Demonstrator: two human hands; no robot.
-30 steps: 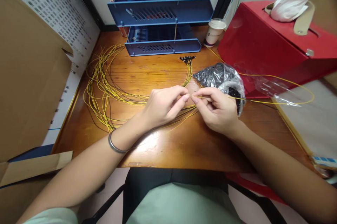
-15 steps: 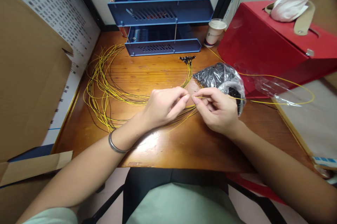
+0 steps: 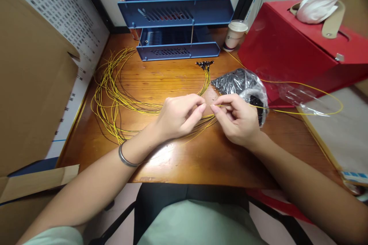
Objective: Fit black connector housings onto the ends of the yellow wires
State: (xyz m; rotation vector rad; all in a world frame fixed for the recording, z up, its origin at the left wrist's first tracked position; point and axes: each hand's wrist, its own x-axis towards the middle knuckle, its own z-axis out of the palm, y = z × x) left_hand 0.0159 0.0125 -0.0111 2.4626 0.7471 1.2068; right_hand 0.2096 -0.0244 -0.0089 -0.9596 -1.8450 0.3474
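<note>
Left hand (image 3: 178,116) over the middle of the worktop (image 3: 201,160), forearm angled in from lower left, metal bangle (image 3: 126,157) at the wrist; fingers (image 3: 198,109) bunched together, tips almost meeting the right hand's, whatever sits between them too small to tell. Right hand (image 3: 237,120) opposite, forearm in from lower right, thumb and forefinger clamped on the end of a single yellow wire (image 3: 287,111). Wire looping right, past the clear bag of black parts (image 3: 240,84) and before the red box (image 3: 293,49). Yellow wire bundle (image 3: 115,95) spread to the left. Paper cup (image 3: 234,36) beside the blue tray rack (image 3: 175,18), small printed logo unreadable. Printed sheet (image 3: 57,11) at left, text too fine to read.
</note>
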